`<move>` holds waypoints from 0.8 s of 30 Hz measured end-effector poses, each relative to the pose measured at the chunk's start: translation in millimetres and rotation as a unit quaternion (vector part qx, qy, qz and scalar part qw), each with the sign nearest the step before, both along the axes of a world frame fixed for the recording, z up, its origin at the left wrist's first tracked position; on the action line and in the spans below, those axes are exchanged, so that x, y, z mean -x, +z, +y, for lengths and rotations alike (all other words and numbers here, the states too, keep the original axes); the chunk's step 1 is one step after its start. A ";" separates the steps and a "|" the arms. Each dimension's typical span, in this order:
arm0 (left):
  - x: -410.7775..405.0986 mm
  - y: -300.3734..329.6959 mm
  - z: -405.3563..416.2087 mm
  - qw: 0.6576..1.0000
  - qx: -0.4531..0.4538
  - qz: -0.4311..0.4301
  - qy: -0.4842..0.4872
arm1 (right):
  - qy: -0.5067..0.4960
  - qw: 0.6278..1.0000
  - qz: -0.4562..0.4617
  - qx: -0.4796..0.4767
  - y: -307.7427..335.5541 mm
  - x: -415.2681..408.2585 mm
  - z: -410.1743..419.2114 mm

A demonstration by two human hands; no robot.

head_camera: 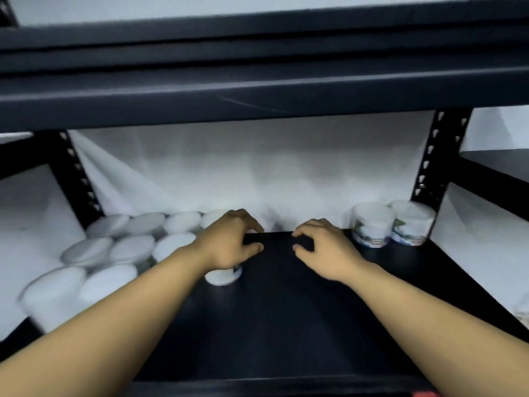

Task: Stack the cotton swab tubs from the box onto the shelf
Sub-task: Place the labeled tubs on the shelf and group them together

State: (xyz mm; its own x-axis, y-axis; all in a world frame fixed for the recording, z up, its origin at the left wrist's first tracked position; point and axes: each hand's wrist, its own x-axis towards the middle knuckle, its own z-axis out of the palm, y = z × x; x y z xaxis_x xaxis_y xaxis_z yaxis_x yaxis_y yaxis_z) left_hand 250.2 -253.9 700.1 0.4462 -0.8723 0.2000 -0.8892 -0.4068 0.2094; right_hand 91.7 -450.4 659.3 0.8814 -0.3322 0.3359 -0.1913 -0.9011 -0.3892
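Several white-lidded cotton swab tubs [131, 247] stand in rows on the left of the black shelf [286, 325]. One more tub [223, 276] stands at the right end of those rows, partly hidden under my left hand [232, 245]. That hand hovers over it with fingers loosely curled and nothing in them. My right hand [323, 247] hovers over the bare middle of the shelf, fingers also loosely curled and empty. Two labelled tubs [372, 224] stand side by side at the back right. The box is out of view.
The upper shelf beam [257, 93] hangs low over the opening. Black perforated uprights stand at the back left [77, 173] and back right [438, 156]. A white sheet [243, 173] covers the back. Part of another white tub [522, 310] shows at the right edge.
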 end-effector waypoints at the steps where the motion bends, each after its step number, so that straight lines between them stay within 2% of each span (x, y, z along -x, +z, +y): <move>1: -3.8 0.2 18.6 1.000 0.001 -0.001 0.017 | 0.016 1.000 0.005 -0.006 0.5 -10.8 13.3; 7: -16.7 -2.0 102.3 0.991 -0.005 0.004 0.131 | 0.082 0.996 0.014 -0.025 8.0 -62.0 81.1; 11: -23.7 -10.1 128.1 0.983 -0.064 0.031 0.167 | 0.101 0.994 0.017 -0.029 6.0 -83.2 108.9; 16: -28.3 -26.6 135.1 0.980 -0.104 0.037 0.168 | 0.113 0.993 0.036 -0.006 -4.3 -93.7 121.6; 24: -15.4 -40.0 139.7 0.993 -0.031 0.024 0.114 | 0.111 0.993 0.021 -0.029 -21.6 -70.3 107.4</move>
